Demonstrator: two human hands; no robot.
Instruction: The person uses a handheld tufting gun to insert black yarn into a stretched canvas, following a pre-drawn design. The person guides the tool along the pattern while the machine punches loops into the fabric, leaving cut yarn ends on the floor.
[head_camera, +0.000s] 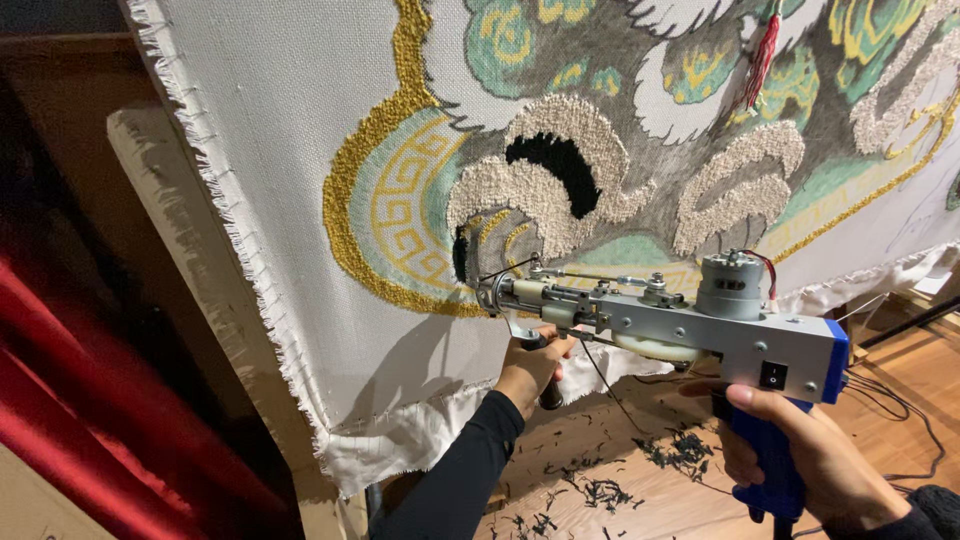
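A grey metal tufting gun (668, 318) with a blue rear end points left, its needle tip against the stretched cloth (290, 150). My left hand (531, 367) grips the gun's black front handle below the needle end. My right hand (815, 455) wraps the blue rear grip, just under a black switch. The needle sits at a small black tufted patch beside a gold ring pattern. The cloth carries a design in gold, teal, cream and black loops (556, 160), with a thin yarn running to the needle.
The cloth is tacked to a wooden frame (190, 250) with a frayed edge. Red fabric (90, 400) hangs at the left. Dark yarn clippings (600, 490) litter the wooden floor below. Black cables (900, 400) trail on the floor at the right. A red tassel (762, 55) hangs at the top.
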